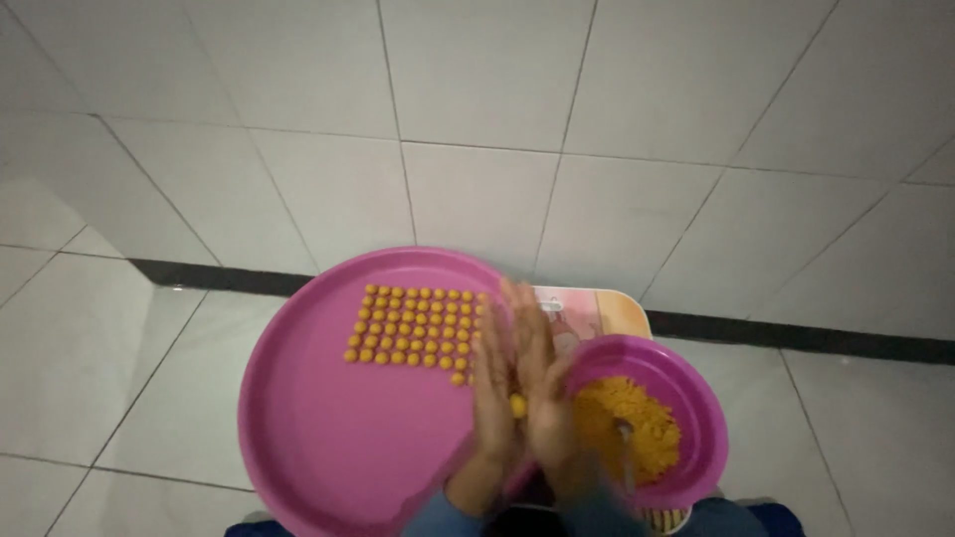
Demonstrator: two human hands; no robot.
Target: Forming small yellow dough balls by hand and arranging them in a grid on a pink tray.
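palms pressed around a yellow ball

left hand (494,383) and right hand (542,383) stand flat, palm to palm, fingers straight, with a small yellow ball (517,405) pinched between them, a hold that suits rolling it round. they hover over the right edge of the big pink tray (318,438). on the tray, up and left of the hands, finished balls (413,326) sit in tidy rows, kept apart. right of the tray, a smaller pink bowl (696,398) holds loose yellow dough (627,418) and a spoon (625,438). behind the bowl lies a pale printed card (607,313).

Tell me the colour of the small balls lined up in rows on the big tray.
Yellow-orange balls, on a pink tray; seen in the head view.
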